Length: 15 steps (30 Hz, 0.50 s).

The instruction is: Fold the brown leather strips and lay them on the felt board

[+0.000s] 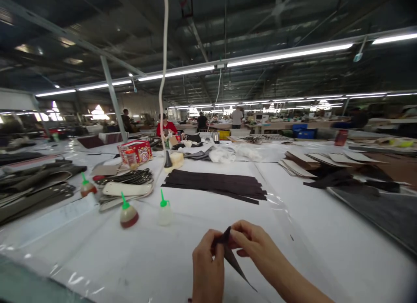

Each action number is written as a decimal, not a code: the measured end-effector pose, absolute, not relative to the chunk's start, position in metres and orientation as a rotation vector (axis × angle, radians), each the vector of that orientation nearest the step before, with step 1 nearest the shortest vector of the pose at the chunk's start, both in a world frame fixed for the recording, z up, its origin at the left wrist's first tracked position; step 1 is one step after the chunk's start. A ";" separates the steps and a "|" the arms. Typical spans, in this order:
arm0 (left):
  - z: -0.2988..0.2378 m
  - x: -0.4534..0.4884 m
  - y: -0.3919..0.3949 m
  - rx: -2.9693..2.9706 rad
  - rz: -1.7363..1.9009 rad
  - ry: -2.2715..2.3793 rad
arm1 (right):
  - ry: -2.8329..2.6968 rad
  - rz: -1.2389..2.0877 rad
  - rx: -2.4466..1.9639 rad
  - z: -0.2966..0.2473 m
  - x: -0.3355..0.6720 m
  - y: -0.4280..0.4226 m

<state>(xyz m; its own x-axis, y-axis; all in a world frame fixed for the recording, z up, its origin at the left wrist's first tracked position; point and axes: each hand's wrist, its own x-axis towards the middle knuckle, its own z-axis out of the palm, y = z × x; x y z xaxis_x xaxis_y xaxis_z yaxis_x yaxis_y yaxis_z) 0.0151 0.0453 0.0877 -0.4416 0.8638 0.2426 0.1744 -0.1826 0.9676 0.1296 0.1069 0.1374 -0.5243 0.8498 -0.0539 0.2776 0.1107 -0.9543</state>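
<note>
Over the table's (182, 259) near side, the left hand (208, 264) and right hand (256, 246) pinch one end of a dark strip (236, 265), apparently bending it; its tail slants down free. Such handling seems to call for fingertips close together. Toward the far edge lies a strip pile (215, 185); three bottles (129, 217) stand leftward, out of the hands' way.

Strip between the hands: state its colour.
The strip is dark, near-black to dark grey, as the head view shows.

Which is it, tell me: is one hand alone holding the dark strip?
No, the left hand and the right hand both hold the dark strip.
</note>
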 end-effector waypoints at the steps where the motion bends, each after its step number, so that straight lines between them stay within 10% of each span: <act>1: 0.088 0.006 0.044 1.107 1.684 1.480 | -1.930 1.387 -1.064 0.138 0.124 0.107; 8: 0.076 -0.041 0.035 0.716 1.771 1.299 | -2.002 1.119 -1.018 0.122 0.100 0.121; 15: 0.081 -0.057 0.020 0.461 1.829 1.077 | -1.809 2.142 -0.562 0.072 0.063 0.088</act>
<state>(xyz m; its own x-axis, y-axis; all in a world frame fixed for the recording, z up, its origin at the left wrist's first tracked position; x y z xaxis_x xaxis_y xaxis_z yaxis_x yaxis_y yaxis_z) -0.0566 0.0202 0.0807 -0.4957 0.8588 -0.1291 -0.5294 -0.1809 0.8288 0.0630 0.0879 0.0724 -0.8849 0.4519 -0.1125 0.0351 -0.1760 -0.9838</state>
